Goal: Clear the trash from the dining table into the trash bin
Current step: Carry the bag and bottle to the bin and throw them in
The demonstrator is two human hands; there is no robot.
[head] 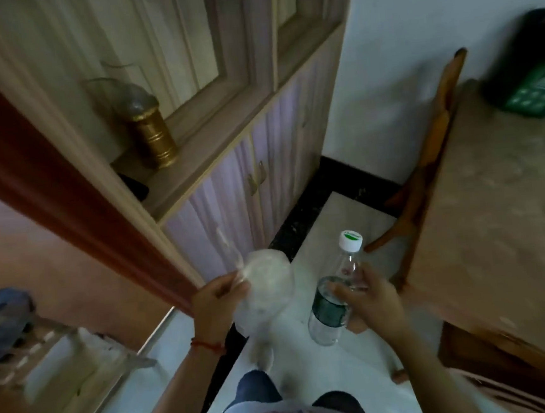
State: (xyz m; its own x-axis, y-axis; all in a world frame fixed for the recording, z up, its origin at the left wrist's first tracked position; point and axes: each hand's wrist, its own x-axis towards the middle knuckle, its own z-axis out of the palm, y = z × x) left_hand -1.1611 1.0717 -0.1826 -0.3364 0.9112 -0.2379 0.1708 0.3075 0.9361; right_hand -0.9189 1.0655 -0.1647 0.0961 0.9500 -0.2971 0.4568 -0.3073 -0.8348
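My left hand [215, 305] grips a crumpled clear plastic bag [266, 284] that hangs in front of me over the floor. My right hand [368, 300] holds a clear plastic bottle [333, 299] with a white cap and a dark green label, tilted a little. The dining table [500, 193], covered in a beige patterned cloth, fills the right side. No trash bin can be made out with certainty; the picture is blurred.
A wooden chair [425, 160] stands tucked at the table's far-left edge. A dark green box [533, 78] sits on the table's far corner. A cabinet [229, 183] with a gold tin [154, 137] lines the left. A step stool [63, 356] stands lower left.
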